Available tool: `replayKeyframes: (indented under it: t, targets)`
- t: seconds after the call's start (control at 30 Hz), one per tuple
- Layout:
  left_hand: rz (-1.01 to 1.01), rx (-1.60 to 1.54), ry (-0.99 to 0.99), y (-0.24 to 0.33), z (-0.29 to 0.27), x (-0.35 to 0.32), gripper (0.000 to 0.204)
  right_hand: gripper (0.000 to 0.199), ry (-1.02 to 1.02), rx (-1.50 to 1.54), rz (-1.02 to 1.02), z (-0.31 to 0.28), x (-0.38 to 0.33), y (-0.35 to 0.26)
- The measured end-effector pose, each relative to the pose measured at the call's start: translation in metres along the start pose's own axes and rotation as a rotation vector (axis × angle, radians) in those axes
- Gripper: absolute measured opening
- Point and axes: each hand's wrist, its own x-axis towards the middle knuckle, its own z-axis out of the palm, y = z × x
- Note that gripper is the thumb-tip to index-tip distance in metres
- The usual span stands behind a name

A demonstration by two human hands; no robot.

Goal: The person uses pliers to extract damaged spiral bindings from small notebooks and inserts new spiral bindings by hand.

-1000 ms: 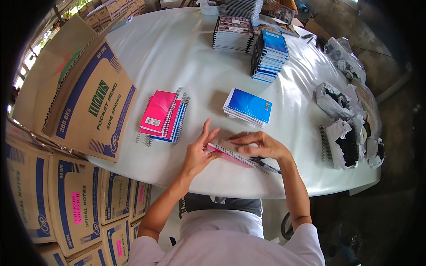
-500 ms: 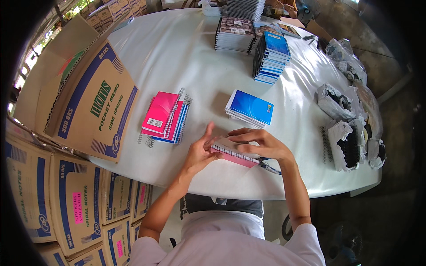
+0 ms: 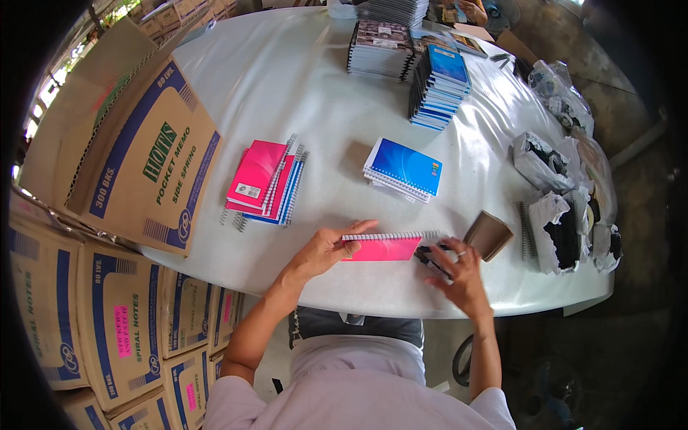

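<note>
- Pink notebook [image 3: 380,250] held over the near side of the white table [image 3: 315,100], its spring running along the upper edge and poking out past the cover at three o'clock
- Left hand [image 3: 321,252] at nine o'clock of it, gripping that end with the thumb on the pink cover
- Right hand [image 3: 464,279] at four o'clock, fingers spread and bent around a dark tool [image 3: 433,258]; cannot tell whether they are closed on it
- Brown cardboard piece [image 3: 489,236] at three o'clock, just beyond the right hand
- Blue notebook [image 3: 403,167] on a small pile between twelve and one o'clock
- Pile of pink and blue notebooks [image 3: 259,175] at ten o'clock, with a large cardboard box [image 3: 154,168] farther out
- Tall stack of notebooks [image 3: 438,86] at one o'clock, well apart
- Black coils in white paper [image 3: 559,233] at three o'clock, towards the table's edge
</note>
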Motion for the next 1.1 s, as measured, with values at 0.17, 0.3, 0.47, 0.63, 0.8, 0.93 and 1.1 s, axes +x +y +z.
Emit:
replayKeyframes:
  t: [0.17, 0.3, 0.47, 0.63, 0.8, 0.93, 1.1]
  targets:
    - [0.027, 0.084, 0.143, -0.002, 0.014, -0.002, 0.051, 0.055, 0.177, -0.192, 0.046, 0.033, -0.009, 0.007]
    - [0.089, 0.217, 0.317, 0.021, 0.025, -0.009, 0.048, 0.049, 0.335, 0.181, 0.269, 0.004, -0.004, -0.046]
    - [0.271, 0.789, 0.514, 0.055, 0.042, -0.019, 0.054, 0.045, 0.303, 0.382, -0.047, -0.017, 0.016, -0.11]
    - [0.333, 1.036, 0.615, 0.065, 0.045, -0.026, 0.06, 0.045, 0.293, 0.392, -0.127, -0.017, 0.028, -0.12]
    - [0.317, 1.193, 0.66, 0.067, 0.043, -0.029, 0.06, 0.033, -0.12, 0.853, 0.133, -0.03, 0.032, -0.119]
    - [0.397, 1.308, 0.635, 0.075, 0.038, -0.029, 0.058, 0.03, -0.474, 1.273, 0.188, -0.038, 0.049, -0.099]
    - [0.488, 1.261, 0.823, 0.093, -0.03, -0.032, 0.062, 0.029, -0.137, 0.717, 0.113, -0.037, 0.054, -0.062]
